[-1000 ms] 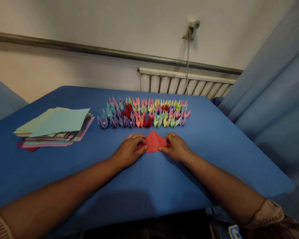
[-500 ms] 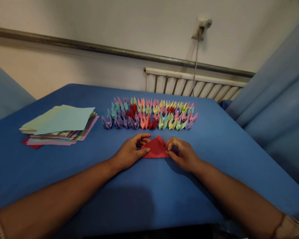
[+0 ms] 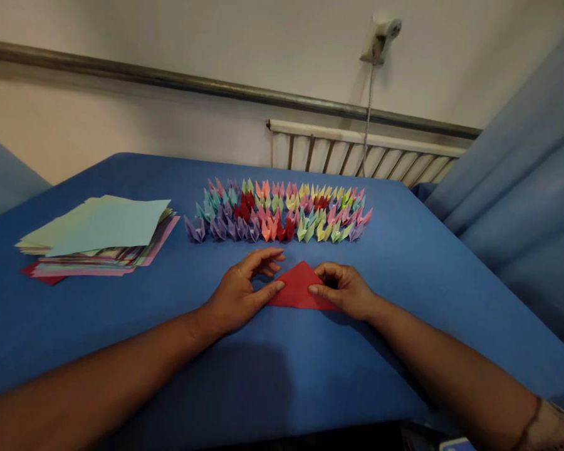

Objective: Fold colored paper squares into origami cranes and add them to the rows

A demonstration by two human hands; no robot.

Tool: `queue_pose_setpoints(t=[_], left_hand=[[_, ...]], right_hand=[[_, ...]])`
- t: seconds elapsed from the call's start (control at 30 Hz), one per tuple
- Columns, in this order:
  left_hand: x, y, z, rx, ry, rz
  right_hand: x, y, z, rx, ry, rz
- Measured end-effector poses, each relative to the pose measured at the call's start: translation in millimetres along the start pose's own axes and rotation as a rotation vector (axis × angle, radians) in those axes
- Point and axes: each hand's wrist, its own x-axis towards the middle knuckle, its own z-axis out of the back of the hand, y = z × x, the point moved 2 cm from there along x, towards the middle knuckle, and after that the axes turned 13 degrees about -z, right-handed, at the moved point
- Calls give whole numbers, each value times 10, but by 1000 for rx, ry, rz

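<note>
A sheet of red origami paper (image 3: 297, 289), folded to a triangle with its point away from me, lies on the blue-covered table. My left hand (image 3: 239, 288) holds its left side with the thumb on top; the other fingers arch above the table, apart from the thumb. At the right side, my right hand (image 3: 348, 291) pinches the paper between thumb and bent fingers, its fingertips partly hidden behind the sheet. Beyond both hands stand rows of small folded paper cranes (image 3: 277, 213) in many colours.
A loose stack of coloured paper sheets (image 3: 106, 228) lies at the left of the blue table (image 3: 178, 382). Behind are a wall rail (image 3: 192, 84), a radiator (image 3: 338, 141) and a socket with a plug (image 3: 380, 41). A blue curtain (image 3: 531, 188) hangs at the right.
My right thumb has moved left onto the face of the red paper, and more of its lower right edge shows. The view has shifted slightly.
</note>
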Motion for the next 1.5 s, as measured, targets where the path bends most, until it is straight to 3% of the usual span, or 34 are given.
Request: queue_pose_setpoints(t=[0.1,0.23,0.33,0.47,0.57,0.9,1.5], left_hand=[[26,43,4,-35,37,88],[35,83,-16,-167,190,236],[12,67,-33,-206,272,256],[3,26,-25,-136,219,210],[12,10,-13,-97,199,201],[19,7,10,-138,145,246],[77,65,11,-21,112,213]], right_hand=[[-45,77,5,-27,-84,101],[-117,205,26,-114,-198,256],[-129,228,24,-63,-163,226],[-78,149,9,-22,-31,20],[-47,94,7,-43,-6,-62],[-58,65,16,-61,1,-13],[11,31,23,-125,-120,10]])
